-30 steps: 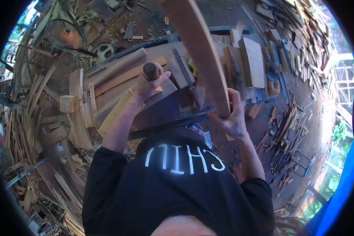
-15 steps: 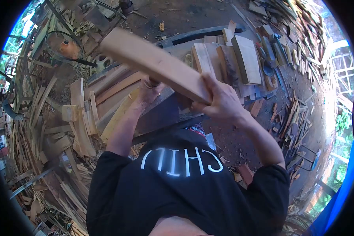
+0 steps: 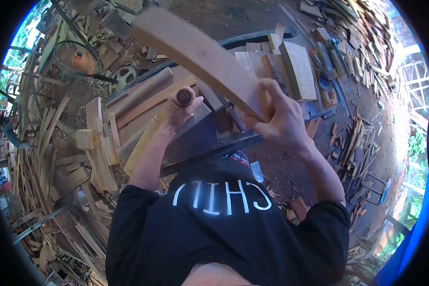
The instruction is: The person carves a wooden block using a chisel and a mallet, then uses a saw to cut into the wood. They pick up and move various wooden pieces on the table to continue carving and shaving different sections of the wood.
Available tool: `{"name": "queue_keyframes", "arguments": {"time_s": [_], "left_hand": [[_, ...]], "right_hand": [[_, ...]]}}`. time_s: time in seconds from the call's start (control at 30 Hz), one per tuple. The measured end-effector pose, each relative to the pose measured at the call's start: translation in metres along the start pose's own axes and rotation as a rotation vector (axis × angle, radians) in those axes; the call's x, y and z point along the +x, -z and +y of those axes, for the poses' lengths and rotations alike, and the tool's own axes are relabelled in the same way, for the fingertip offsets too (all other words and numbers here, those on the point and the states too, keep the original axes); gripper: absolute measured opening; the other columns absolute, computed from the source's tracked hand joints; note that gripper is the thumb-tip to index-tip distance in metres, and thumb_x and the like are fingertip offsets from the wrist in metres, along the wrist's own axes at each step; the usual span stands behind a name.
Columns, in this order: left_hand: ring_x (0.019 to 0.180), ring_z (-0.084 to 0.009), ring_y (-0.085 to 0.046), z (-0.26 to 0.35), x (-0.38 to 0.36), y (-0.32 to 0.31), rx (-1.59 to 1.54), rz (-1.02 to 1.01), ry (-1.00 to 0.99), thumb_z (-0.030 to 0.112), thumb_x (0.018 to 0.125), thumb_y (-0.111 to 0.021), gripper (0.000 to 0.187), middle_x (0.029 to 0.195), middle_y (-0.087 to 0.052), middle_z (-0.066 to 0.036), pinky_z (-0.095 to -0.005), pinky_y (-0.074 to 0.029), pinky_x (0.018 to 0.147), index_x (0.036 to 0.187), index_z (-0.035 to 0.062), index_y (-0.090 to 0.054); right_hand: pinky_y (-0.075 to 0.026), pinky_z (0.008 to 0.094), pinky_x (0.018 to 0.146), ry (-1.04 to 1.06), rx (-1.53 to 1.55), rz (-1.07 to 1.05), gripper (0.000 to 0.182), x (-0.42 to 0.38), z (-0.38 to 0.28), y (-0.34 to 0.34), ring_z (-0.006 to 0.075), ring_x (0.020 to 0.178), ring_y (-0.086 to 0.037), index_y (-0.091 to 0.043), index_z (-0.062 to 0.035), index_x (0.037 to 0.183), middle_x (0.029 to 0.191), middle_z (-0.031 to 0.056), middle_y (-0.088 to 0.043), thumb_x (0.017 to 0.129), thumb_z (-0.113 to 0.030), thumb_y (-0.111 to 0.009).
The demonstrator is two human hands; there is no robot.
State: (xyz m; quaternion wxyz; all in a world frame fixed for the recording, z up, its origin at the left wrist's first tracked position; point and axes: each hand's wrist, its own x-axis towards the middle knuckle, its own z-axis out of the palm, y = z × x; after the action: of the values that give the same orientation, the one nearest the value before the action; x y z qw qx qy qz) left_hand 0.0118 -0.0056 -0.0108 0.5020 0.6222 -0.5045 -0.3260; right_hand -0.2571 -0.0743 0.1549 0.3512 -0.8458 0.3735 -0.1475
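My right hand [image 3: 285, 119] is closed round the near end of a thick, pale wooden block [image 3: 202, 53], held raised and slanting to the upper left over the workbench. My left hand [image 3: 176, 113] is wrapped round an upright tool with a round wooden handle [image 3: 184, 97]; I look down on its butt end, and its lower part is hidden. Close to this hand, a reddish wood strip [image 3: 150, 107] and a yellowish board [image 3: 145, 140] lie on the bench. Between my hands rests a slim dark tool [image 3: 234, 118].
Wooden blocks [image 3: 295, 71] stand at the bench's right end, beside a metal hand plane or similar tool [image 3: 325, 78]. Offcuts [image 3: 355, 148] litter the floor at right. Scrap wood [image 3: 43, 114] is heaped at left, near an orange object [image 3: 83, 61]. A bow-shaped saw frame [image 3: 374, 188] lies at lower right.
The wooden block has risen and shifted slightly right with my right hand. The handle's end in my left hand, hidden before, now shows; that hand has barely moved.
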Motion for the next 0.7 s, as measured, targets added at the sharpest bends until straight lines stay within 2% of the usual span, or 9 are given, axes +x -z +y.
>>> {"name": "queue_keyframes", "arguments": {"time_s": [0.03,0.17,0.2,0.23,0.3,0.33,0.43,0.5,0.7], "left_hand": [[0.060,-0.0062,-0.050,-0.002,0.001,0.001,0.021,0.002,-0.001,0.006,0.080,-0.073,0.021,0.062,-0.050,0.004,-0.0251,-0.042,0.056,0.071,0.0069,-0.055],[0.060,-0.0063,-0.050,-0.003,0.002,-0.004,0.007,0.010,-0.074,0.005,0.079,-0.074,0.019,0.063,-0.051,0.005,-0.0248,-0.042,0.057,0.072,0.0064,-0.056],[0.060,-0.0061,-0.049,-0.022,0.003,-0.014,-0.206,0.164,-0.027,0.005,0.079,-0.074,0.019,0.062,-0.051,0.005,-0.0246,-0.042,0.057,0.071,0.0069,-0.057],[0.060,-0.0058,-0.047,-0.002,0.008,-0.022,-0.423,0.322,0.019,0.004,0.079,-0.074,0.019,0.062,-0.051,0.006,-0.0243,-0.042,0.057,0.071,0.0074,-0.057],[0.063,-0.0052,-0.048,0.016,0.003,-0.012,-0.363,0.175,-0.061,0.005,0.079,-0.075,0.017,0.067,-0.053,0.005,-0.0230,-0.042,0.059,0.075,0.0080,-0.058],[0.065,-0.0047,-0.049,0.007,0.007,-0.002,-0.193,0.081,-0.041,0.005,0.079,-0.074,0.017,0.072,-0.055,0.005,-0.0225,-0.043,0.060,0.078,0.0078,-0.058],[0.066,-0.0044,-0.051,0.007,0.002,0.004,-0.010,-0.030,-0.034,0.003,0.082,-0.073,0.017,0.079,-0.055,0.004,-0.0216,-0.043,0.061,0.082,0.0083,-0.057],[0.074,-0.0042,-0.054,0.019,0.003,0.000,-0.210,0.108,-0.038,0.008,0.087,-0.072,0.018,0.078,-0.055,0.003,-0.0207,-0.045,0.066,0.079,0.0102,-0.055],[0.072,-0.0057,-0.055,0.025,-0.002,0.000,-0.382,0.300,-0.011,0.010,0.087,-0.073,0.019,0.076,-0.054,0.005,-0.0224,-0.047,0.066,0.081,0.0110,-0.056]], "right_hand": [[-0.054,0.0351,0.072,-0.046,0.124,0.031,0.065,0.001,-0.008,0.006,0.0253,0.086,-0.070,-0.040,-0.0092,0.127,0.092,0.0171,-0.067,0.075,-0.022,-0.078],[-0.053,0.0334,0.067,0.357,0.332,0.276,0.066,-0.003,-0.016,-0.012,0.0240,0.081,-0.070,-0.041,-0.0095,0.127,0.090,0.0170,-0.066,0.075,-0.022,-0.079],[-0.053,0.0438,0.066,0.307,0.161,0.166,0.060,-0.007,-0.007,-0.018,0.0339,0.077,-0.068,-0.044,-0.0078,0.123,0.088,0.0199,-0.063,0.077,-0.029,-0.076],[-0.053,0.0438,0.066,0.312,0.160,0.168,0.060,-0.007,0.002,-0.021,0.0339,0.077,-0.068,-0.044,-0.0078,0.123,0.088,0.0199,-0.063,0.077,-0.029,-0.076],[-0.052,0.0467,0.073,-0.002,-0.028,-0.054,0.058,-0.007,0.016,-0.023,0.0351,0.082,-0.067,-0.044,-0.0087,0.124,0.090,0.0212,-0.063,0.078,-0.029,-0.073],[-0.051,0.0475,0.078,-0.058,-0.001,-0.007,0.059,-0.006,0.017,-0.020,0.0363,0.082,-0.067,-0.043,-0.0088,0.124,0.092,0.0221,-0.063,0.077,-0.030,-0.073],[-0.052,0.0458,0.078,-0.143,0.203,0.089,0.064,-0.008,0.024,-0.021,0.0345,0.084,-0.067,-0.042,-0.0081,0.124,0.092,0.0219,-0.063,0.074,-0.032,-0.074],[-0.052,0.0440,0.078,-0.183,0.304,0.106,0.068,-0.012,0.023,-0.024,0.0313,0.085,-0.067,-0.041,-0.0079,0.124,0.096,0.0208,-0.064,0.072,-0.034,-0.076],[-0.050,0.0400,0.086,-0.280,0.437,0.133,0.068,-0.026,0.036,-0.040,0.0277,0.093,-0.065,-0.042,-0.0089,0.125,0.103,0.0174,-0.063,0.072,-0.036,-0.075]]}}
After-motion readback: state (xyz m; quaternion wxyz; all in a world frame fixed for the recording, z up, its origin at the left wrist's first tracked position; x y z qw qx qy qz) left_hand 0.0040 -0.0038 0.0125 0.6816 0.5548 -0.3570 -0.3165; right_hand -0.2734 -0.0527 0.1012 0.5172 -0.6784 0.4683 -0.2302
